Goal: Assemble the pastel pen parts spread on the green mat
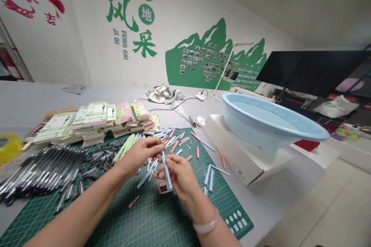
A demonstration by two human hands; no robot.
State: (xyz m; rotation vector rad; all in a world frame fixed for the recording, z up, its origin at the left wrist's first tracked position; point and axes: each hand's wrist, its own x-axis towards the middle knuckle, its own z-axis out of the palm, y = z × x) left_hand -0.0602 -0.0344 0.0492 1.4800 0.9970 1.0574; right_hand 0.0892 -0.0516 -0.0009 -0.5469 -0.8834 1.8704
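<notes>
My right hand (184, 175) is wrapped round a light blue pen (167, 175), which it holds tilted above the cutting mat. At the pen's upper end, the fingers of my left hand (142, 156) pinch its thin white tip part. Exactly what the left fingertips grip there is partly hidden. Loose blue and pink pen parts (198, 152) lie scattered around both hands on the green cutting mat (185, 220). Below the right hand, a few pink and white pieces are partly covered. A small pink piece (133, 202) rests nearer to me.
On the left lie piles of clear-and-black pens (55, 166) and stacked boxes (94, 114). A roll of yellow tape (11, 146) sits at the left edge. To the right, a blue basin (269, 123) stands on a white carton (234, 154). Grey cloth (162, 94) lies behind.
</notes>
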